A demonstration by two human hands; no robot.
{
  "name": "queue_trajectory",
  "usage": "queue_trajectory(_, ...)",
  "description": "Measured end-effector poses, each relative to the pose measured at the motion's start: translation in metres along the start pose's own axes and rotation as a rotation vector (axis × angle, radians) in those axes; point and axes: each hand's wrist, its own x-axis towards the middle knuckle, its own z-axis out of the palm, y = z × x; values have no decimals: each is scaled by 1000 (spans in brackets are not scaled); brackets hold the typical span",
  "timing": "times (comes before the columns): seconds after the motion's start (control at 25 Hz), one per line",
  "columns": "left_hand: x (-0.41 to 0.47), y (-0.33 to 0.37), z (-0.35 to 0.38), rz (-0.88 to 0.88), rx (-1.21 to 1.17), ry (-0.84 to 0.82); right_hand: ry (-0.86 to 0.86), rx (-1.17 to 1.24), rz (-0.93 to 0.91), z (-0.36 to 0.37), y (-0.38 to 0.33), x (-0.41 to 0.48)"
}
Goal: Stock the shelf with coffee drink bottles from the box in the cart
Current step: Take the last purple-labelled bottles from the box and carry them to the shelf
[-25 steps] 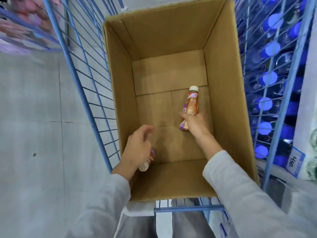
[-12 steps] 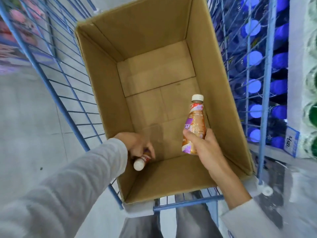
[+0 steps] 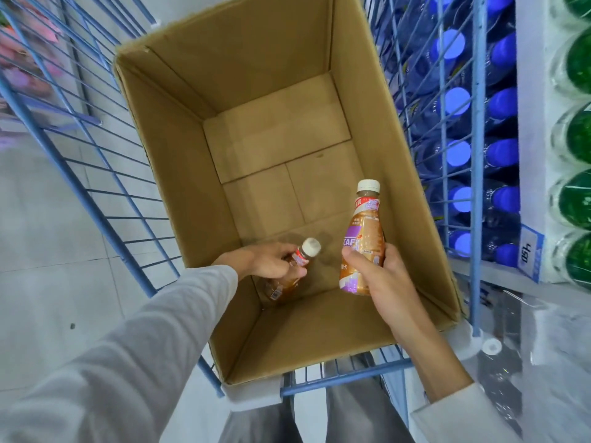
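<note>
A deep cardboard box (image 3: 172, 161) stands inside a blue wire cart (image 3: 105, 187). My right hand (image 3: 380, 276) grips a coffee drink bottle (image 3: 363, 238) with a white cap, held upright over the box's near right side. My left hand (image 3: 271, 260) holds a second coffee bottle (image 3: 295, 270) low inside the box, tilted with its white cap pointing up and right. No other bottles show on the box floor.
To the right, beyond the cart's wire side, a shelf (image 3: 531, 260) carries rows of blue-capped bottles (image 3: 457, 155) and green bottles (image 3: 575, 199), with a price tag at its edge. Grey tiled floor (image 3: 48, 251) lies left of the cart. My legs show below the cart's near rail.
My right hand has lifted its bottle up out of the box bottom. My left hand has gripped the second bottle and turned it so the cap points upward.
</note>
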Motion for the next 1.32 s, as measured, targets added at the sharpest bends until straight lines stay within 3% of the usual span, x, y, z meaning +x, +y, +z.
queue_trajectory(0.12,-9,2,4,27,-302,99,-17,31,-4,-4,0,-12)
queue_trajectory(0.36,-94,56,29,260,-920,393,-107,63,-74,-7,-28,-48)
queue_trajectory(0.56,-176,94,47,423,-1174,520,-180,84,-132,-14,-57,-92)
queue_trajectory(0.96,-286,139,105,552,-1200,571,-27,460,-357,-16,-31,-205)
queue_trajectory(1.2,-321,185,182,651,-1163,266,76,731,-499,-41,15,-282)
queue_trajectory(1.32,-331,212,216,664,-1043,197,158,809,-573,-72,37,-325)
